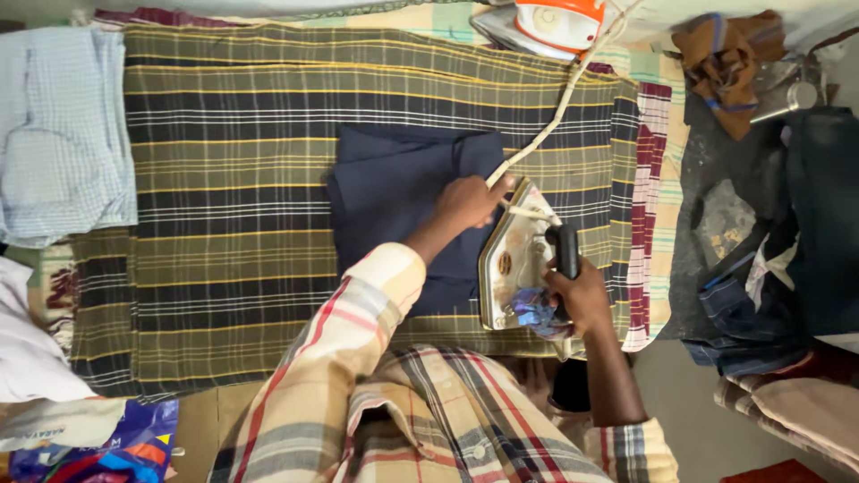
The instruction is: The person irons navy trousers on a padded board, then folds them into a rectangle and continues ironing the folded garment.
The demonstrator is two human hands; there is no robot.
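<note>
Navy blue cloth, a folded garment (394, 192), lies in the middle of the checked olive and black sheet (233, 233) that covers our ironing table; our left hand (467, 201) rests flat on its right edge, fingers loose and not gripping anything, just beside the white cord (559, 103); our right hand (580, 297) is closed around the black handle of the metal iron (512, 259), with a small blue rag (535, 311) under the palm; the iron stands on the sheet, touching the right side of the garment; a second iron, orange and white (553, 22), sits at the far edge; a pale blue checked shirt (58, 134) lies at the left, well apart.
</note>
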